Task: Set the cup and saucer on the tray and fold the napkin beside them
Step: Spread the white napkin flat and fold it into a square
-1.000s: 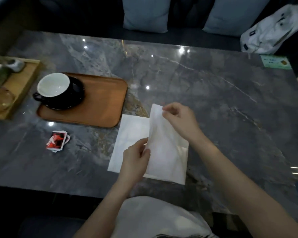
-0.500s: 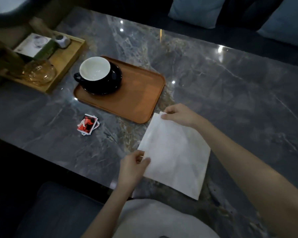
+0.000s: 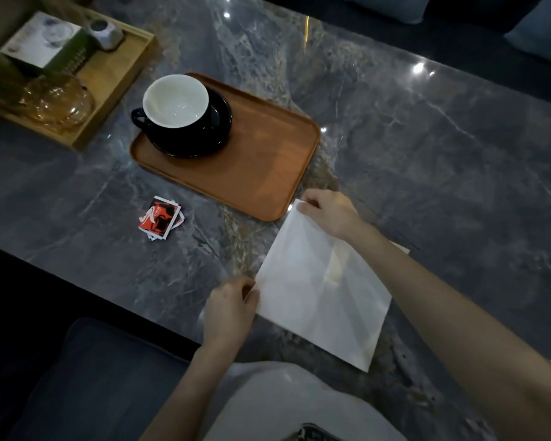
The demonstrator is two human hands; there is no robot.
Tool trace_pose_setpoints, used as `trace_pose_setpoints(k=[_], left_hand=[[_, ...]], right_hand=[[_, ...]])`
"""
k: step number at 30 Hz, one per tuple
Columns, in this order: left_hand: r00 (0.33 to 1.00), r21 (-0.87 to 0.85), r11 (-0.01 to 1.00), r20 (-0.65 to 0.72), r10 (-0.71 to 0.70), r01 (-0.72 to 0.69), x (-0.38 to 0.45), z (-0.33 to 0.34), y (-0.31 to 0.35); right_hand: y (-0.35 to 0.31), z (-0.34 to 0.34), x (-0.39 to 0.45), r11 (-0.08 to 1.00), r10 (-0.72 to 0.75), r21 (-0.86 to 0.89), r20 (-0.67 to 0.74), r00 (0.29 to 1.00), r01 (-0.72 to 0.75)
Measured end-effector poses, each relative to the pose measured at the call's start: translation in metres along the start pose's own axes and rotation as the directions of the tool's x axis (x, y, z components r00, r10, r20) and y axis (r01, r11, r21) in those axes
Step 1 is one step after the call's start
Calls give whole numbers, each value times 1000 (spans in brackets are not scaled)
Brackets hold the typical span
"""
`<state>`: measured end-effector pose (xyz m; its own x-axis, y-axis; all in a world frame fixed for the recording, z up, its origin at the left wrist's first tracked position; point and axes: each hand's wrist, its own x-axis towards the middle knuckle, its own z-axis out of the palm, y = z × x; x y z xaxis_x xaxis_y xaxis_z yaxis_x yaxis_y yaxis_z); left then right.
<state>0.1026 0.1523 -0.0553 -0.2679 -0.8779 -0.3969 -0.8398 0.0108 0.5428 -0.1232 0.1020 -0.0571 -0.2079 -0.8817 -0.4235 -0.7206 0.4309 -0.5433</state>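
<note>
The napkin (image 3: 323,291) lies flat on the table (image 3: 427,138), folded over once, just beside the tray (image 3: 268,173). The left hand (image 3: 229,310) pinches its near corner, the right hand (image 3: 330,211) its far corner. The cup (image 3: 175,105) and saucer (image 3: 217,128) already sit on the tray; further folds probably remain.

No words or numbers can be read here. The small red packets (image 3: 160,218) on the table (image 3: 427,148) have a white and black picture, but any writing is too small and blurry. The box (image 3: 45,43) in the far tray (image 3: 115,90) has a pale picture, with no clear letters.
</note>
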Motion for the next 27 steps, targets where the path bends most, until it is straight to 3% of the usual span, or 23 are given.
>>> trace_pose_setpoints(k=[5,9,11,14,17,19,22,24,27], left_hand=[[1000,-33,999,7,-28,29,6,-5,-3],[999,99,994,5,-37,36,5,-5,-2],[1000,125,992,2,-8,7,5,-5,-1],[980,145,972,-45,191,-183,6,-2,1],[856,223,845,-69,512,-487,11,13,2],[784,283,749,13,621,-599,16,26,6],[732,412,623,194,653,-665,25,45,9],[750,470,598,266,606,-649,30,54,8],[786,528,598,263,560,-603,32,58,5]], right_hand=[[-3,4,0,997,61,-37,-41,997,-63],[-10,10,1,986,129,-92,-111,985,-140],[-13,18,-1,978,107,-152,-211,972,-141],[-12,30,-14,971,-39,-226,-457,889,-73],[-6,44,-39,999,-38,-53,-625,780,6],[0,58,-58,999,-20,10,-612,790,34],[1,77,-78,1000,-19,-12,-413,910,16],[2,86,-80,996,-27,-90,-306,952,-1],[11,93,-79,968,-4,-240,-302,953,-73]])
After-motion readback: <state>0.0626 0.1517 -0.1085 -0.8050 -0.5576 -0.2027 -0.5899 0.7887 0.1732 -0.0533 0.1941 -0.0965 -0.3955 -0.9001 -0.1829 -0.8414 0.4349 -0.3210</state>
